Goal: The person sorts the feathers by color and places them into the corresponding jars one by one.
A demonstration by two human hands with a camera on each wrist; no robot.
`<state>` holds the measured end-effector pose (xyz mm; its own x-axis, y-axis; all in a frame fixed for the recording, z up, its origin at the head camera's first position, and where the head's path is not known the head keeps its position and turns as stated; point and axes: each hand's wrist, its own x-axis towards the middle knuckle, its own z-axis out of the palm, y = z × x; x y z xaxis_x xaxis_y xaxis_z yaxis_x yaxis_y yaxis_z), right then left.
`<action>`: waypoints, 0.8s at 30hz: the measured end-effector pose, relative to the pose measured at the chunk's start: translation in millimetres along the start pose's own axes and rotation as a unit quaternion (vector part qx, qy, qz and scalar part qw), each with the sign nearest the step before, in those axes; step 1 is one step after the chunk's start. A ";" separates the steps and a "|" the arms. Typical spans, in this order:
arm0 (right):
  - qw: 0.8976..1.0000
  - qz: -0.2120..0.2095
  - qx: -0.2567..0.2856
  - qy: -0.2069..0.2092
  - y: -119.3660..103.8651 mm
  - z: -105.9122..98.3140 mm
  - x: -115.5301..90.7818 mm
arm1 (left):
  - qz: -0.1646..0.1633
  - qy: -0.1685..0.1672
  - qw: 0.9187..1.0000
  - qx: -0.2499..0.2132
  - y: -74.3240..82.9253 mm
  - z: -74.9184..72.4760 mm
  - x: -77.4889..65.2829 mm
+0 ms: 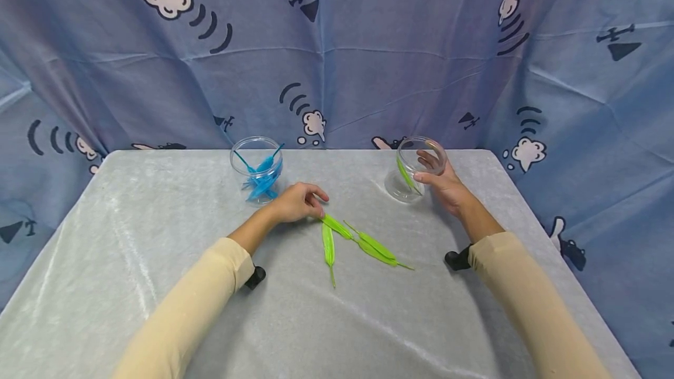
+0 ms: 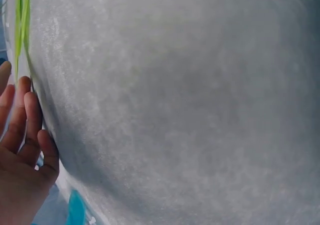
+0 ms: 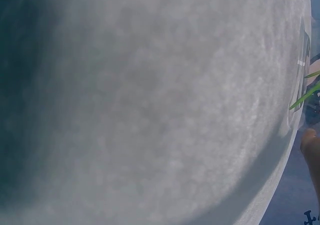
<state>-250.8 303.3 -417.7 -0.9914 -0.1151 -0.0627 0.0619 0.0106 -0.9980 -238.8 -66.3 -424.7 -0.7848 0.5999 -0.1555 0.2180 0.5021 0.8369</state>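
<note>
Head view, with twelve o'clock pointing away from the person. The left hand (image 1: 295, 202) is the nearer to three slender lime-green feathers lying on the pale cloth-covered table (image 1: 316, 332). Its thumb and fingers bend down to the upper end of the first feather (image 1: 339, 227); whether they pinch it cannot be told. This feather's long axis runs from those fingertips towards four o'clock. The second feather (image 1: 329, 244) points from just below the fingertips to six o'clock; the third feather (image 1: 376, 247), farther right, runs roughly parallel to the first, ten to four o'clock.

The right hand (image 1: 444, 185), well apart, grips a clear round-mouthed jar (image 1: 399, 185) holding a single green feather (image 1: 405, 174). From the right hand, the loose feathers lie at eight o'clock; from them, this jar lies between one and two o'clock. A second clear jar (image 1: 244, 164), containing bright blue feathers (image 1: 263, 180), stands at ten o'clock from the left hand.
</note>
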 end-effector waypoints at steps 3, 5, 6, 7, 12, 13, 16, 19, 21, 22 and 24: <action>1.000 0.000 -0.001 0.001 -0.1 0.3 -0.4 | -0.005 -0.006 1.000 -0.001 0.7 -0.2 0.2; 1.000 -0.001 0.000 0.001 -0.1 0.2 -0.6 | -0.004 -0.008 1.000 -0.001 1.4 -0.4 -0.3; 1.000 -0.002 0.002 -0.001 0.0 0.2 -0.6 | -0.002 -0.009 1.000 -0.001 1.4 -0.4 -0.7; 1.000 -0.003 0.003 -0.001 0.0 0.1 -0.8 | 0.001 -0.010 1.000 -0.002 1.4 -0.5 -0.9; 1.000 -0.005 0.008 -0.004 0.9 -0.8 -0.8 | 0.024 -0.010 1.000 -0.012 4.2 -3.4 -1.9; 1.000 -0.005 0.008 -0.004 0.9 -0.9 -0.9 | 0.029 -0.009 0.999 -0.014 5.3 -4.7 -1.5; 1.000 -0.006 0.011 -0.004 0.7 -0.5 -1.3 | 0.039 -0.002 0.999 -0.021 9.9 -9.2 0.5; 1.000 -0.005 0.009 -0.005 0.7 -0.3 -1.4 | 0.043 0.003 0.999 -0.027 15.0 -13.7 2.9; 1.000 -0.004 0.007 -0.005 0.9 -0.3 -0.9 | 0.047 0.005 0.998 -0.030 18.7 -16.4 3.9; 1.000 -0.003 0.005 -0.003 1.2 -0.5 -0.5 | 0.051 0.007 0.998 -0.033 20.6 -17.6 4.1; 1.000 -0.002 0.003 -0.002 1.2 -0.5 0.0 | 0.055 0.011 0.998 -0.037 25.3 -20.3 3.9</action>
<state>-250.8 303.8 -418.9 -0.9910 -0.1196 -0.0597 0.0596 0.0045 -0.9982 -248.2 -63.9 -393.5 -0.7716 0.6341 -0.0501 0.2602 0.3865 0.8848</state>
